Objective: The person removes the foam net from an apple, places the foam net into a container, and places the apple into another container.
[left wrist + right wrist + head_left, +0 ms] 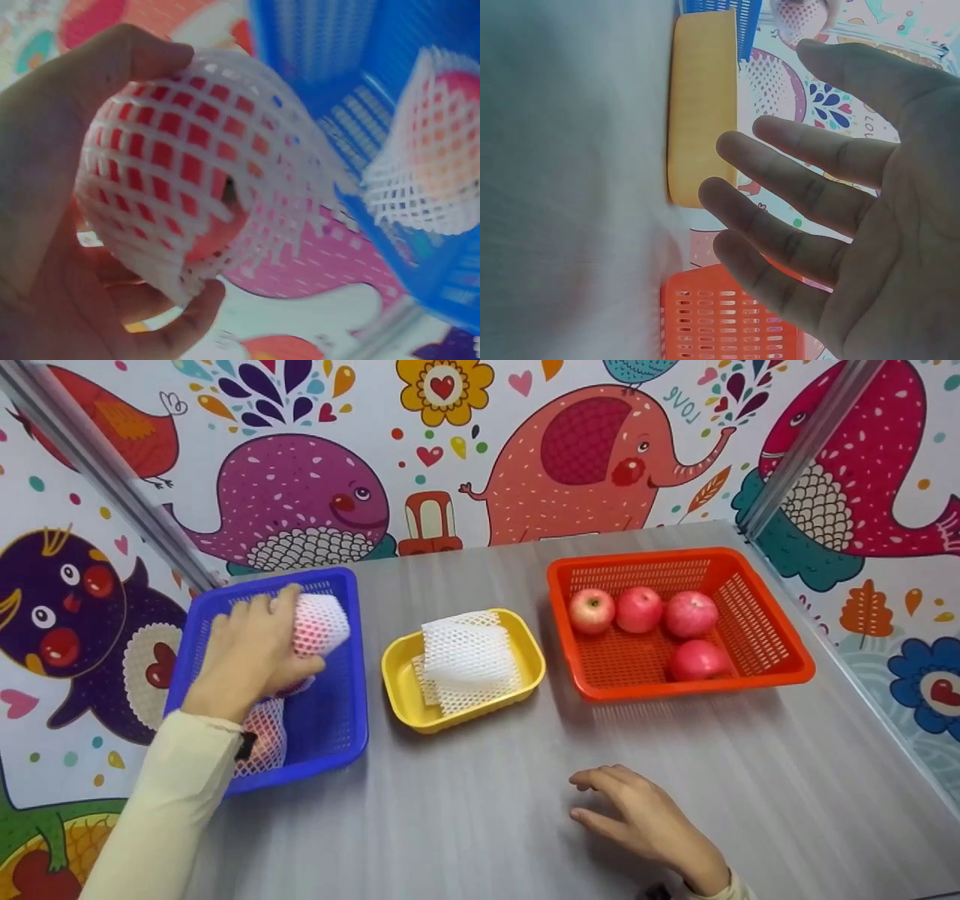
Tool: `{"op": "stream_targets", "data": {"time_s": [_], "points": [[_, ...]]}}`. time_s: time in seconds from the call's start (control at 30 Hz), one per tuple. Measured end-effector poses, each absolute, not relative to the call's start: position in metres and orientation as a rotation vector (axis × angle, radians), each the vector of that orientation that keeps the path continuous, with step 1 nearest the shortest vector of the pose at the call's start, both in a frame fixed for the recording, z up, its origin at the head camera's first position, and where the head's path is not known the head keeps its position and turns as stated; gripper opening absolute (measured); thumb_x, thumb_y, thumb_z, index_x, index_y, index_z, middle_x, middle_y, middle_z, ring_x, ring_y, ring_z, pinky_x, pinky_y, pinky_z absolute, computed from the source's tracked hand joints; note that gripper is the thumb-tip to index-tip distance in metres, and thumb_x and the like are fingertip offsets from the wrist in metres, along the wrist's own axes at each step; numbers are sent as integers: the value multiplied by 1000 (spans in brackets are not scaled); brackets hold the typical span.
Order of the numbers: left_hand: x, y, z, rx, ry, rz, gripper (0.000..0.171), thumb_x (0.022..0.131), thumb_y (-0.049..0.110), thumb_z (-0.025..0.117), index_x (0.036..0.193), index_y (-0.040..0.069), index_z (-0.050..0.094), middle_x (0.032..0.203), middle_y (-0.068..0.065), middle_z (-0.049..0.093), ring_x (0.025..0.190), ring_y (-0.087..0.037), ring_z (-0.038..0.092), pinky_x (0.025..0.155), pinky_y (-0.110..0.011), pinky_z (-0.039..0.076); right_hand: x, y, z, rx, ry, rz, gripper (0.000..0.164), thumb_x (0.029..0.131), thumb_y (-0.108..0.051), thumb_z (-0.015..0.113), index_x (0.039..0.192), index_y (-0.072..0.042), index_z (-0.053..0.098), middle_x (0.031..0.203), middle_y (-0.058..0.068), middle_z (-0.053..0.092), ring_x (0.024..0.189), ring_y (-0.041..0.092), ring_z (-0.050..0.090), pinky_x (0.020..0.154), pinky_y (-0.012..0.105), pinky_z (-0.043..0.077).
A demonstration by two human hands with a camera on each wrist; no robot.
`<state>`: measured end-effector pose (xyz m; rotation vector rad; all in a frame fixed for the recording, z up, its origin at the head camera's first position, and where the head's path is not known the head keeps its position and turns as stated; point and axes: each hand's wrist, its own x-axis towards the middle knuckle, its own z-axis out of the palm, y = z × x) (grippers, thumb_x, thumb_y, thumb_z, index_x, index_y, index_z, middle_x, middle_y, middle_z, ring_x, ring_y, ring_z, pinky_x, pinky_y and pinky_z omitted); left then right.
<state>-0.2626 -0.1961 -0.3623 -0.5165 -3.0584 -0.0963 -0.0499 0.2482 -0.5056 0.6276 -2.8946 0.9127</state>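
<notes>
My left hand (251, 649) grips a red apple (169, 157) wrapped in a white foam net (330, 626), over the blue basket (358, 660). The thumb and fingers curl round the net, whose loose end hangs past the apple. Lower in the basket lies another netted apple (264, 735), also seen in the left wrist view. Over the grey table, in front of the red basket (600, 690), my right hand (649, 817) holds nothing, its fingers loosely spread. The yellow tray (405, 709) between the two baskets carries white foam nets (472, 660).
Several bare apples (690, 615) sit in the red basket at the right, mostly toward its back. Printed panels (570, 465) with cartoon animals stand behind the table (465, 810) and at both sides. Metal posts (810, 442) rise at the back corners.
</notes>
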Motion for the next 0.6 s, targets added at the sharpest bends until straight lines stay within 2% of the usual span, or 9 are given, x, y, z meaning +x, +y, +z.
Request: {"op": "stream_targets", "data": {"time_s": [0.13,0.23,0.4,0.5,0.6], "points": [[-229,-170,-367,-629,-2974,-162,98,74,50,78,148,3,35,120,-28,55,105,-45,54,87,-64,45,-50,247,-505,627,-2906,935,31,90,-33,75,114,-14,70,108,-6,69,95,14,65,79,37,55],[-205,-148,-376,-756,-2888,-177,95,71,53,80,143,4,43,111,-23,60,98,-40,58,83,-58,50,-50,246,-505,632,-2909,933,31,91,-36,74,114,-15,70,109,-6,69,96,14,65,79,37,55],[-174,-115,-400,-986,-2715,-145,90,68,58,76,135,3,51,96,-18,63,81,-34,60,68,-47,52,-51,245,-506,682,-2865,880,33,91,-38,74,113,-14,70,108,-6,69,97,11,64,79,36,55],[-161,-100,-415,-1059,-2697,-182,89,68,59,75,134,4,51,94,-16,64,80,-32,61,67,-45,52,-52,244,-506,698,-2860,876,33,91,-39,73,113,-14,70,107,-7,69,97,11,64,79,37,55],[-150,-87,-430,-1086,-2747,-248,89,67,59,75,135,6,51,101,-16,65,86,-32,63,73,-46,53,-51,244,-508,710,-2868,887,33,91,-38,73,113,-14,70,105,-6,69,96,13,64,78,37,55]]}}
